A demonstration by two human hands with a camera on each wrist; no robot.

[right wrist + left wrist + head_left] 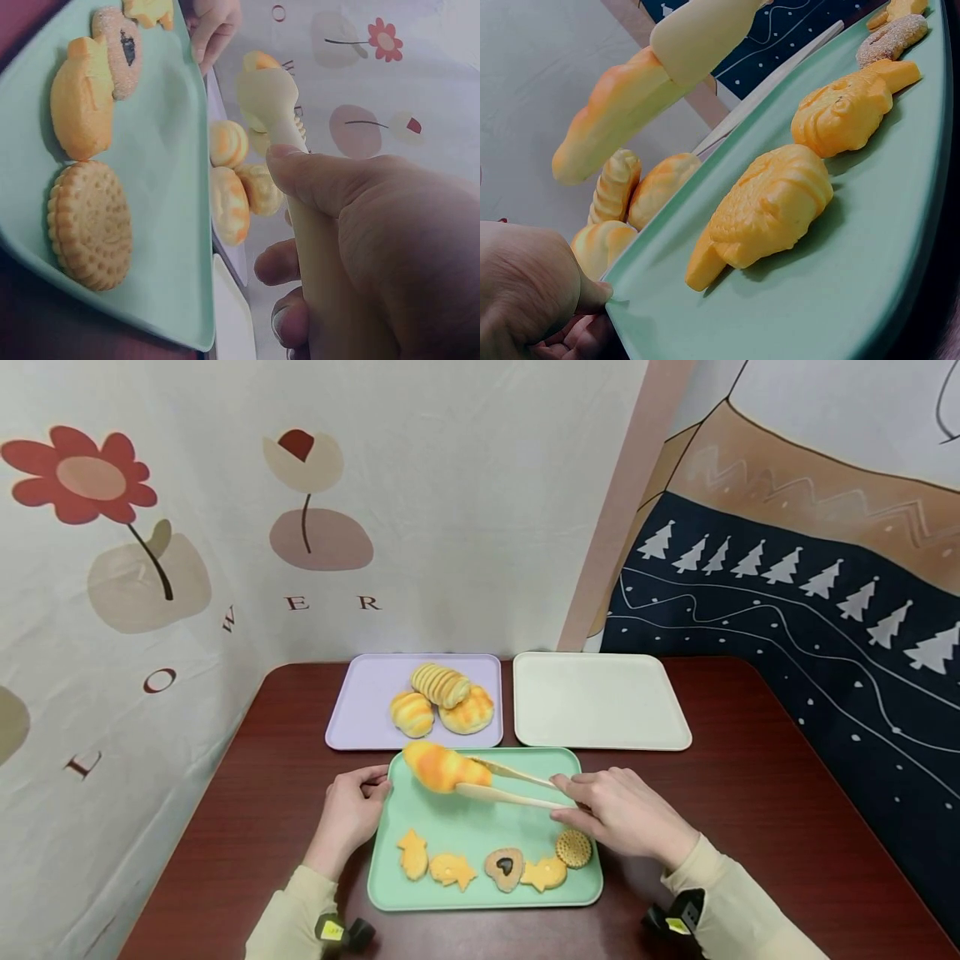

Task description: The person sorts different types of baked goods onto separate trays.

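Note:
My right hand grips pale tongs, thumb on one arm and fingers curled round the other. A long golden bread roll is pinched between the tong tips, raised over the far left part of the green tray. In the left wrist view the roll hangs above the tray's rim. My left hand pinches the tray's left edge, thumb on the rim and fingers partly hidden below. Along the tray's near side lie fish-shaped cookies, a heart cookie and a round biscuit.
Behind the green tray stands a lilac tray bearing a ridged roll, a striped bun and a round bun. A bare white tray lies beside it at the right. The brown table meets printed wall cloth.

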